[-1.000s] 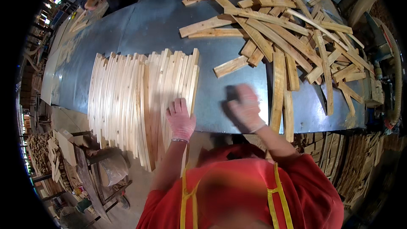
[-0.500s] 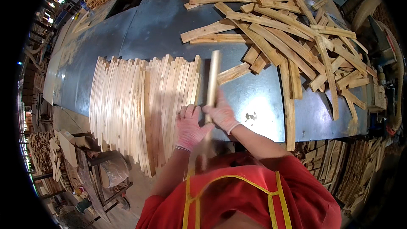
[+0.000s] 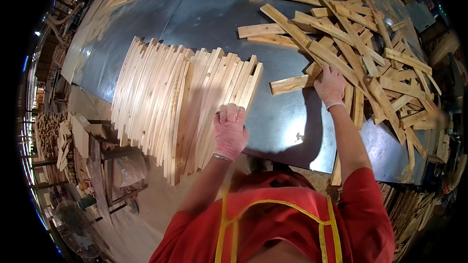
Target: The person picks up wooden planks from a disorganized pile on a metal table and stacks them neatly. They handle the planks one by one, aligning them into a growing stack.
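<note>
Pale wooden strips (image 3: 146,92) stand side by side in a long row on the metal table, their near ends jutting past its edge. Resting on the right part of that row is my left hand (image 3: 230,131) in a pinkish knit glove, fingers extended over the strips. My right hand (image 3: 331,86), gloved alike, reaches out to the left side of a loose heap of strips. Its fingers curl at the edge of a slanting wooden strip (image 3: 341,64); the fingertips are partly hidden. A shorter strip (image 3: 292,84) lies just left of that hand.
The heap of strips (image 3: 402,87) lies crisscrossed over the right side of the grey metal table (image 3: 209,19). Below left stand a dark metal frame (image 3: 117,156) and a floor fan (image 3: 75,226). More wood is stacked (image 3: 51,134) at the far left.
The strip that was between my hands is out of them, seemingly at the row's right end. My right hand has moved right and away to the heap. The left stays by the row.
</note>
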